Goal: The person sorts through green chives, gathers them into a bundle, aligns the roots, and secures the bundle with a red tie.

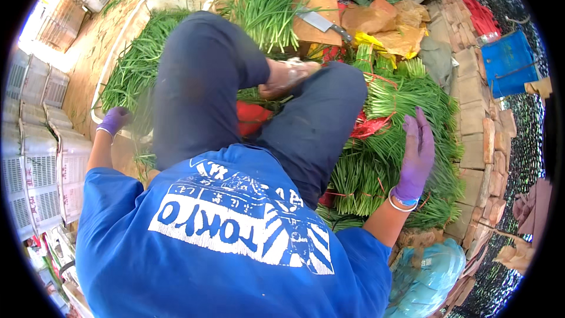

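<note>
My left hand (115, 119), in a purple glove, is at the near end of a white tub (99, 91) heaped with loose chives (138, 50). Its fingers look curled, and blurred green lies beside them; what they hold cannot be made out. My right hand (419, 156), gloved in purple too, is raised with its fingers stretched out and nothing in them. It is over the right edge of a pile of chive bundles (362, 185) tied with red bands. Past my knees, loose chives (268, 9) lie on a wooden board (321, 3) beside a cleaver (318, 20).
White plastic crates (41, 159) are stacked along the left, with more at the back. Brick edging (471, 118) runs down the right, near a blue container (509, 65). A light blue plastic bag (426, 277) lies at the lower right. Brown and yellow wrapping (388, 23) sits behind the bundles.
</note>
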`<control>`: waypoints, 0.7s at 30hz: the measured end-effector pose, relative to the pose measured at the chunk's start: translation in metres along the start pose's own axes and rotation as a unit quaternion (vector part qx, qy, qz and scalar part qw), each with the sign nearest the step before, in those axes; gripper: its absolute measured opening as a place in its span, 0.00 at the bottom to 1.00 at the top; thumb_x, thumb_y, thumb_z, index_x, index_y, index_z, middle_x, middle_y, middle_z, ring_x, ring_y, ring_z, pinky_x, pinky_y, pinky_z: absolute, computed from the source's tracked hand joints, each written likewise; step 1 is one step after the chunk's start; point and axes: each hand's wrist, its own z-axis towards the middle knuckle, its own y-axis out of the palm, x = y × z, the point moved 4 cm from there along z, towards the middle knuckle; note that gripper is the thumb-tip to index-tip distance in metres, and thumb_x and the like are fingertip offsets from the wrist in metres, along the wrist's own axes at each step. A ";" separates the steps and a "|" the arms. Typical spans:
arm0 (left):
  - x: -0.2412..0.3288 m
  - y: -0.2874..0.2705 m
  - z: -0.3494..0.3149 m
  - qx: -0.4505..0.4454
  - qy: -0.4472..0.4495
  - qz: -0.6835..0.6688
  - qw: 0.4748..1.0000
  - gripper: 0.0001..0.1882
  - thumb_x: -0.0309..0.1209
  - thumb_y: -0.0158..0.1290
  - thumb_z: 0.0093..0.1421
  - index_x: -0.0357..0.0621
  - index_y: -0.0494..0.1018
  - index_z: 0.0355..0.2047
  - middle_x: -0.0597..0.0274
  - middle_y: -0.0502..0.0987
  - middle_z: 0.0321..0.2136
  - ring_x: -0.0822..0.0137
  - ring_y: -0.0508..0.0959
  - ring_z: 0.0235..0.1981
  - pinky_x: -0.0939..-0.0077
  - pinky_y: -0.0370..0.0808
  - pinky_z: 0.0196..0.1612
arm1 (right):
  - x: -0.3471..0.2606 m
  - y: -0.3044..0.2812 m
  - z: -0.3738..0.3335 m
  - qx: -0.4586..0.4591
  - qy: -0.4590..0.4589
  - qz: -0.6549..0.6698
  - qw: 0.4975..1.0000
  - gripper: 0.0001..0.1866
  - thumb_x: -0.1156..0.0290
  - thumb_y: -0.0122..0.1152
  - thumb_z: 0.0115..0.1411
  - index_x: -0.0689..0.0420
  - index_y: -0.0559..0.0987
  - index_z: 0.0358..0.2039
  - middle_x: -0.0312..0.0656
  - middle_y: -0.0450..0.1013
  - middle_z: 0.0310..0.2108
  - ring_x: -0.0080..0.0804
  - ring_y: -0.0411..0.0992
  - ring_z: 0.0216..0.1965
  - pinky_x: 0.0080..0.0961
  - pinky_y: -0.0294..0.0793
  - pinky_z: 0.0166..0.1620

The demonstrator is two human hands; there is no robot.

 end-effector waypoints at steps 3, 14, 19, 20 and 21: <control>-0.032 0.014 -0.013 -0.029 0.122 0.143 0.982 0.17 0.40 0.47 0.51 0.37 0.74 0.21 0.52 0.75 0.20 0.61 0.74 0.22 0.68 0.70 0.29 | -0.031 0.038 -0.010 -0.044 0.002 -0.044 0.998 0.18 0.74 0.46 0.58 0.68 0.65 0.49 0.47 0.69 0.42 0.28 0.67 0.42 0.21 0.64 0.47; 0.003 0.064 -0.043 0.184 0.021 -0.060 0.981 0.17 0.43 0.45 0.55 0.42 0.74 0.26 0.53 0.75 0.23 0.57 0.74 0.25 0.68 0.70 0.32 | -0.074 0.022 0.020 -0.118 -0.054 -0.165 0.978 0.23 0.61 0.38 0.62 0.62 0.64 0.52 0.49 0.67 0.43 0.33 0.66 0.43 0.27 0.63 0.49; -0.003 0.064 -0.050 0.208 -0.014 -0.108 0.972 0.17 0.44 0.45 0.56 0.44 0.75 0.26 0.55 0.74 0.21 0.60 0.74 0.24 0.71 0.70 0.30 | -0.111 0.050 0.030 -0.163 -0.101 -0.171 0.966 0.23 0.60 0.38 0.62 0.62 0.64 0.52 0.46 0.67 0.40 0.31 0.66 0.40 0.26 0.64 0.47; 0.009 0.059 -0.051 0.219 0.015 -0.074 0.973 0.16 0.44 0.46 0.55 0.44 0.75 0.26 0.55 0.74 0.21 0.59 0.74 0.24 0.70 0.70 0.30 | -0.112 0.051 0.032 -0.179 -0.109 -0.186 0.960 0.22 0.60 0.38 0.62 0.62 0.64 0.52 0.46 0.67 0.40 0.29 0.66 0.40 0.25 0.64 0.47; 0.023 0.058 -0.050 0.229 0.045 -0.039 0.972 0.16 0.43 0.46 0.55 0.44 0.75 0.27 0.55 0.74 0.20 0.59 0.74 0.24 0.70 0.70 0.29 | -0.113 0.052 0.036 -0.183 -0.104 -0.183 0.960 0.22 0.61 0.38 0.62 0.62 0.64 0.51 0.46 0.67 0.40 0.30 0.66 0.40 0.26 0.64 0.47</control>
